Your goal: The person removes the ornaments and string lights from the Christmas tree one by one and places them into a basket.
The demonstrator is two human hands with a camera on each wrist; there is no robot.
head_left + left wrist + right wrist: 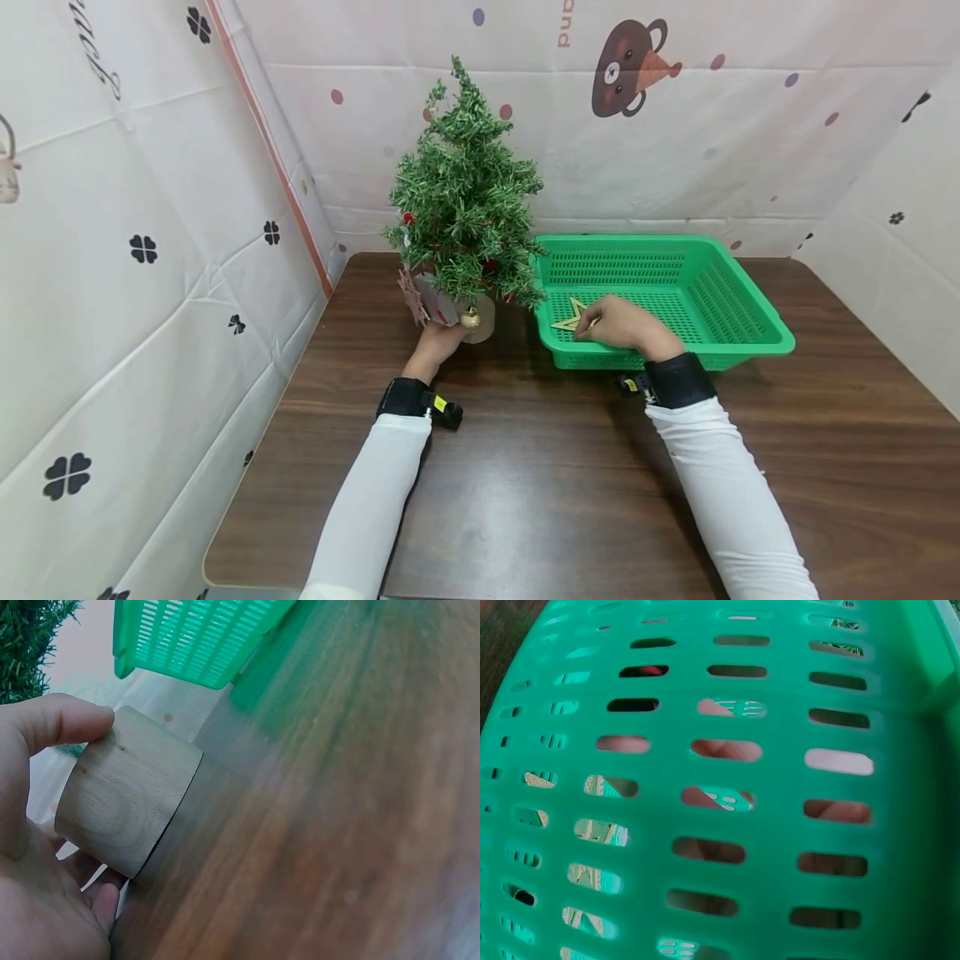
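A small artificial Christmas tree [468,175] stands upright on a pale round wooden base [127,791]. My left hand [433,346] grips that base, thumb on one side and fingers round the other. A gold bauble [470,317] hangs low on the tree, in front of the base. To the right, my right hand [622,323] reaches into a green plastic basket [731,292] and pinches a gold star [564,325] near the basket floor. In the right wrist view the slotted basket wall [772,772] covers most of the hand and star.
A pinkish snowflake ornament [412,297] and a white card-like piece [437,298] hang at the tree's lower left. The brown wooden table [525,483] extends toward me. Patterned white sheeting [360,125] stands behind and along the left side.
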